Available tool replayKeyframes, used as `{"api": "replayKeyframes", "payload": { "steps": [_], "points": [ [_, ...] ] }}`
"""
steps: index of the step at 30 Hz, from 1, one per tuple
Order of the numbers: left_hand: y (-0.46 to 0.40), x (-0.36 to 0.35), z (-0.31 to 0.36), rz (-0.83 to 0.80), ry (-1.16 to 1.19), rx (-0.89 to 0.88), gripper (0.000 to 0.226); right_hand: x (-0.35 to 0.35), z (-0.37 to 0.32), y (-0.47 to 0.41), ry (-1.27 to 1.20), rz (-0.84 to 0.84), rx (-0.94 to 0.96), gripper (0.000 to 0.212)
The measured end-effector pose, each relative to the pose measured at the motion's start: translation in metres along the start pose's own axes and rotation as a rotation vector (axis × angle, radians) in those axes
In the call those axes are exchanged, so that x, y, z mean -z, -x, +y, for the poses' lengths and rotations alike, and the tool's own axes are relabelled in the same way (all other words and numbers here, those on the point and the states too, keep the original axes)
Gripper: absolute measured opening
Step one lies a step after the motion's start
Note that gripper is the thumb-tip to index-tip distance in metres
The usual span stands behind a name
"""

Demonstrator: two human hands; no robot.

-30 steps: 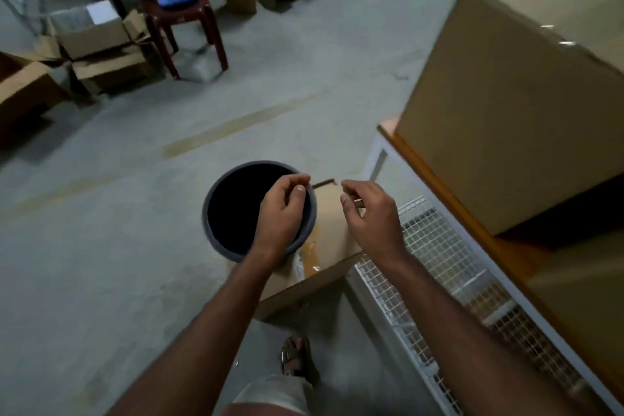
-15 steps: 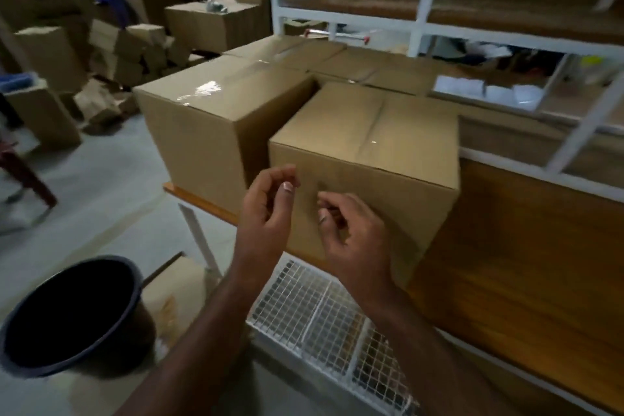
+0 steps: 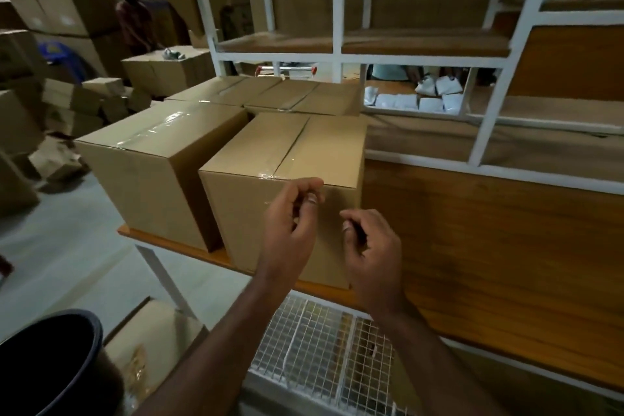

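Note:
My left hand (image 3: pixel 288 230) is raised in front of the near cardboard box (image 3: pixel 287 159), fingers curled in toward the thumb, with nothing visible in it. My right hand (image 3: pixel 371 253) hovers just right of it and slightly lower, fingers also curled, holding nothing I can make out. Neither hand touches the box. The box is closed, with clear tape along its top seam, and stands on the orange-edged wooden shelf (image 3: pixel 506 280). A second taped box (image 3: pixel 152 159) stands close to its left.
More sealed boxes (image 3: pixel 270 94) stand behind. A white metal rack (image 3: pixel 337 57) with white packets (image 3: pixel 418 98) rises at the back. A dark bucket (image 3: pixel 50 365) sits on the floor at lower left, and a wire mesh shelf (image 3: pixel 320 348) lies below my arms. A person (image 3: pixel 135 24) stands far left.
My view swung up and right from the bucket on the floor to the boxes on the shelf. Both hands stayed raised in front of me, and the strip they held earlier no longer shows.

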State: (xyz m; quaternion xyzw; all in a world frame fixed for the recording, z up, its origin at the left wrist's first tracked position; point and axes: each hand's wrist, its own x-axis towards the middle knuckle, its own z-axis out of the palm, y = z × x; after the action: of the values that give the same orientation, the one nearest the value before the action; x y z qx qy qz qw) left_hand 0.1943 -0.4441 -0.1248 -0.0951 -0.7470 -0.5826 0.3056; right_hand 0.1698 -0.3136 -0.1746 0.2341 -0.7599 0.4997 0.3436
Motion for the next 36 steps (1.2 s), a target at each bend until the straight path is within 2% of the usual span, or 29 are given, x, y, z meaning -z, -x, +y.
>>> {"api": "replayKeyframes", "payload": {
  "steps": [8, 14, 23, 31, 33, 36],
  "points": [
    [-0.01, -0.025, 0.014, -0.104, 0.114, -0.028, 0.022, 0.028, 0.003, -0.009, 0.105, 0.041, -0.014, 0.019],
    [-0.007, -0.087, 0.023, -0.242, 0.223, -0.037, 0.024, 0.103, 0.02, -0.004, 0.31, 0.168, -0.095, 0.021],
    [0.031, -0.263, 0.07, -0.6, 0.323, -0.039, 0.024, 0.308, 0.072, 0.041, 0.629, 0.396, -0.243, 0.028],
    [0.092, -0.473, 0.142, -0.79, 0.372, 0.009, 0.025, 0.513, 0.124, 0.063, 0.724, 0.559, -0.254, 0.022],
    [0.096, -0.517, 0.154, -0.81, 0.36, 0.055, 0.023, 0.555, 0.136, 0.061, 0.754, 0.571, -0.271, 0.018],
    [0.094, -0.569, 0.167, -0.727, 0.35, 0.109, 0.021, 0.61, 0.159, 0.045, 0.749, 0.566, -0.29, 0.019]
  ]
}}
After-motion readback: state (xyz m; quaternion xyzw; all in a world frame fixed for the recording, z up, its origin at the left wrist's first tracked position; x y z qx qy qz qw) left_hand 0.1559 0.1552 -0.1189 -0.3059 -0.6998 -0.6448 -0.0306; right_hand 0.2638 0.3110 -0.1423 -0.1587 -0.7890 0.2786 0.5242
